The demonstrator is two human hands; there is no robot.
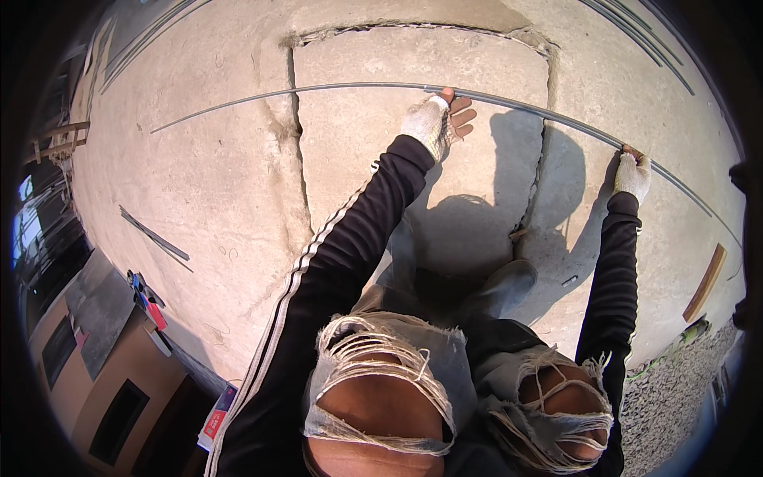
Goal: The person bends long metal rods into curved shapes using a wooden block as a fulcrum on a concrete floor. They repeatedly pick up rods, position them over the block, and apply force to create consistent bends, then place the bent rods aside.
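Note:
Long thin grey rods [548, 114] stretch from left to right across the concrete, and near my right hand at least two lie side by side. My left hand [437, 123], in a white knitted glove with bare fingers, rests its thumb against the rods while the other fingers spread out below. Farther right, my gloved right hand [633, 175] closes round the rods, its fingertips partly hidden. Both arms are extended in black sleeves. My bent knees in torn jeans sit below them.
Cracks divide the concrete floor [199, 199]. Short grey bars [155, 237] lie at left, more rods [632, 32] at upper right. A wooden strip [705, 282] lies near gravel [660, 421]. A red-blue box [216, 417] stands by the lower left edge, beyond which a building [119, 381] shows.

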